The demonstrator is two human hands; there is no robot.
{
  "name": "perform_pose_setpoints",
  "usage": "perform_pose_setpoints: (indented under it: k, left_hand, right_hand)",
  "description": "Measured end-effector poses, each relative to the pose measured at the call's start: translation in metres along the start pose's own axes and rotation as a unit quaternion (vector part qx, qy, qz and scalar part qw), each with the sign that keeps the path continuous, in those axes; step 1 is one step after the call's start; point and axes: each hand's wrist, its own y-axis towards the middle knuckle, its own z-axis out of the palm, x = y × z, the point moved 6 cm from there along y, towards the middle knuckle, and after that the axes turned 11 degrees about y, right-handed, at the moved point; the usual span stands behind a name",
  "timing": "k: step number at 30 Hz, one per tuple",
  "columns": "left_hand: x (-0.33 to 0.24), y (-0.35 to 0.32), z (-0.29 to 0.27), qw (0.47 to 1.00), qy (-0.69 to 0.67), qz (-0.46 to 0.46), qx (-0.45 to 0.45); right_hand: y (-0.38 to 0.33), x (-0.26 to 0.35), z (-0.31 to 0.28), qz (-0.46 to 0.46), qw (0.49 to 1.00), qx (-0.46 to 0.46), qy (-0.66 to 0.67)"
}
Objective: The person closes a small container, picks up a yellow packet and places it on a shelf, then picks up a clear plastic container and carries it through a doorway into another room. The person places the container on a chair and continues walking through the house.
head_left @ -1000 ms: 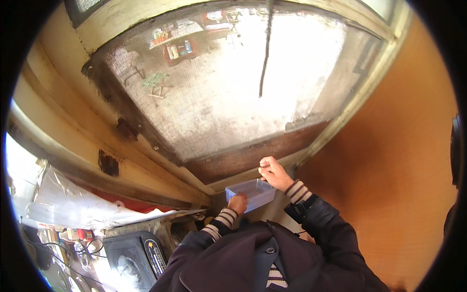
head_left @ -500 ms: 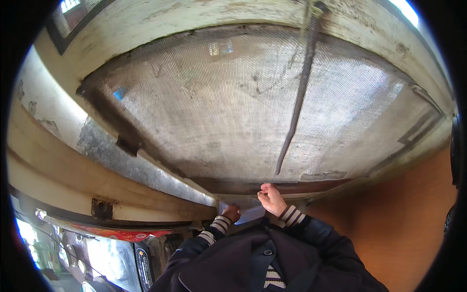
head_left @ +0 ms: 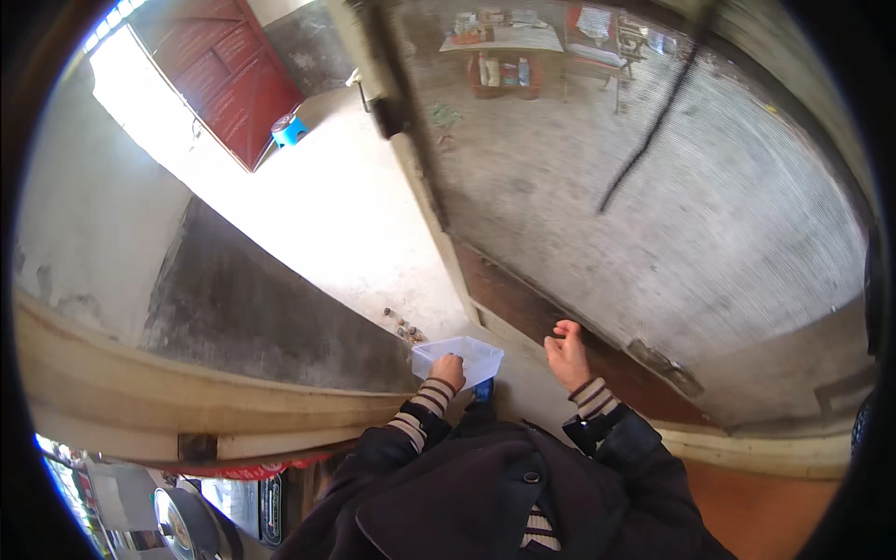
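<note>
A: Position of the clear, pale-blue rectangular plastic box?
B: Held low before the body, at the foot of the doorway. Left hand clamped on its near side.

A: Right hand?
B: Right of the box, off it, fingers curled. Cannot tell whether the tips meet, or whether they touch the framed door with grey wire mesh just beyond.

A: Obstructions?
B: That door, right and ahead. Left, a wall with a dark-grey lower band. Small dark lumps on the floor just past the box.

A: Room?
B: A strip of bright pale floor between the door's left edge and the wall, widening away.

A: Counts?
B: One box, one mesh door; farther off, one red panelled door and one blue round-topped stool. Lumps: several, too small for a sure count.
</note>
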Motion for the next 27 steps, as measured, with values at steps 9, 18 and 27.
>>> perform_pose_setpoints:
  k: [9,18,27]
  left_hand:
    - [0.055,0.164,0.015,0.995,-0.023,-0.067,0.064]
    - [0.054,0.273,-0.027,0.995,-0.089,-0.039,0.012]
    - [0.084,0.379,-0.049,0.989,-0.118,-0.080,-0.047]
  right_hand:
    - [0.082,-0.027,-0.001,0.193,0.970,-0.091,0.117]
    - [0.226,0.000,0.030,0.027,0.982,0.065,-0.175]
    - [0.410,-0.026,0.013,-0.094,0.924,0.071,-0.364]
